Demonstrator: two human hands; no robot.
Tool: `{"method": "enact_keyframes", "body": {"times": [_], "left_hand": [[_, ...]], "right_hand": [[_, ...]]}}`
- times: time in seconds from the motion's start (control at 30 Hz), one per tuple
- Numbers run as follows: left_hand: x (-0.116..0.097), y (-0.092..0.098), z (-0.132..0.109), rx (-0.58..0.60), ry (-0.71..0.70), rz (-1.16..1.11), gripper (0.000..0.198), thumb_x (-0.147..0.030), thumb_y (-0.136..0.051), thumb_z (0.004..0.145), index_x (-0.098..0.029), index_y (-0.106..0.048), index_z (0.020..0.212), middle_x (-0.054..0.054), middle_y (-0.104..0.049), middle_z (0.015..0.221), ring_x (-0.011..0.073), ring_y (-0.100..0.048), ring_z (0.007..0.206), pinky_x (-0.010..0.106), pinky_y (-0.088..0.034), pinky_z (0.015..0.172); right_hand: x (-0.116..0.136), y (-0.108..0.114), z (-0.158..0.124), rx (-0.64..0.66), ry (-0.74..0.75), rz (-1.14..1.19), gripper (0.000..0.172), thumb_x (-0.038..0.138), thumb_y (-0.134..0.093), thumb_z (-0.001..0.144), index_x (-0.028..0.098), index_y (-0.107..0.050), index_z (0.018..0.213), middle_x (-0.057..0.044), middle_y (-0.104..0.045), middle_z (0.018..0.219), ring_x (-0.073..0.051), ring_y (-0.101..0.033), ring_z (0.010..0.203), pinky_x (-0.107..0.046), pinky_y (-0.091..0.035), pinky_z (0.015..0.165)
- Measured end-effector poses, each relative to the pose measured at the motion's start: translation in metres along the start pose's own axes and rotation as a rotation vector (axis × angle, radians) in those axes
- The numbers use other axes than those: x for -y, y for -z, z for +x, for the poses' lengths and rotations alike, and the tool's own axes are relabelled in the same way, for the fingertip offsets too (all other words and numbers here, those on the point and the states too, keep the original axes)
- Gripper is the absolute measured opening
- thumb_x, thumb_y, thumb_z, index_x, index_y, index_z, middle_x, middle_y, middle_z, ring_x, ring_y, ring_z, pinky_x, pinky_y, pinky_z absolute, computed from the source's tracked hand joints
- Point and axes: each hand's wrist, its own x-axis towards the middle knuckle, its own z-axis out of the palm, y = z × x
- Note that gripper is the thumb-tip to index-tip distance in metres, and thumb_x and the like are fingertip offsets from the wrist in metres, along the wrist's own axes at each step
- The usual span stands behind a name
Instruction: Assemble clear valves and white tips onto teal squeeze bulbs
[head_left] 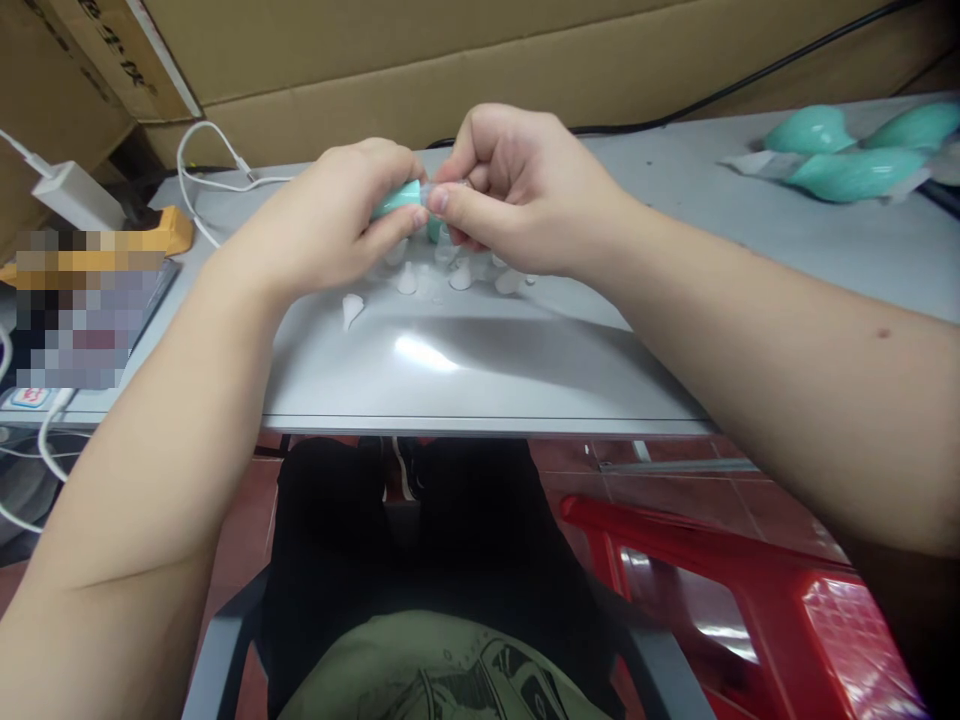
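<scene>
My left hand (330,215) is closed around a teal-filled bag (397,199) that looks like a piping bag; most of it is hidden in the palm. At the bag's narrow clear end, my right hand (525,190) pinches with thumb and fingertips. Just below both hands, several small whitish cone-shaped pieces (460,276) stand on the grey table (480,370), partly covered by the fingers. A loose white scrap (352,309) lies a little nearer to me, on the left. Something teal also shows behind the fingers, too hidden to name.
Several teal-filled bags (859,172) lie at the table's right rear. On the left are a white charger (79,197), white cables, a yellow-orange object (174,230) and a blurred-out flat item. Cardboard (420,70) walls the back, with a black cable along it. A red stool (675,560) stands below right.
</scene>
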Motion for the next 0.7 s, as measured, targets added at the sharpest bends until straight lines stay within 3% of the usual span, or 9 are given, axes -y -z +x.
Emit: {"method": "enact_keyframes", "body": {"times": [0.27,0.47,0.57,0.7], "left_hand": [[-0.001,0.003,0.000,0.054,-0.007,-0.045,0.016,-0.040,-0.060,0.097,-0.036,-0.074,0.103,0.005,-0.078,0.115,0.0347,-0.070,0.104,0.048,-0.053,0.084],[-0.002,0.002,0.002,-0.010,-0.020,-0.107,0.014,-0.042,-0.060,0.098,-0.032,-0.068,0.095,0.003,-0.073,0.097,0.0248,-0.059,0.084,0.043,-0.046,0.075],[0.000,0.005,0.003,-0.078,-0.024,-0.146,0.011,-0.039,-0.063,0.096,-0.031,-0.068,0.090,0.001,-0.068,0.086,0.0207,-0.052,0.077,0.041,-0.040,0.069],[0.015,0.007,0.007,-0.189,-0.024,-0.151,0.014,-0.035,-0.062,0.097,-0.027,-0.070,0.088,0.000,-0.064,0.082,0.0168,-0.050,0.076,0.041,-0.039,0.070]], "right_hand": [[-0.005,0.002,0.000,0.054,0.007,-0.026,0.025,0.013,-0.071,0.102,0.024,-0.056,0.084,0.005,-0.064,0.064,-0.010,-0.057,0.058,-0.022,-0.040,0.053],[-0.005,-0.007,0.000,0.019,0.089,0.005,0.022,0.015,-0.061,0.105,0.025,-0.050,0.089,0.006,-0.057,0.062,-0.013,-0.051,0.053,-0.027,-0.036,0.050],[-0.003,-0.012,-0.003,0.003,0.117,0.032,0.015,0.024,-0.062,0.106,0.026,-0.048,0.102,0.006,-0.057,0.068,-0.015,-0.051,0.055,-0.029,-0.037,0.051],[0.001,-0.008,-0.011,-0.016,0.118,-0.014,0.038,0.038,-0.073,0.100,0.032,-0.046,0.127,0.007,-0.058,0.076,-0.017,-0.052,0.061,-0.030,-0.043,0.057]]}}
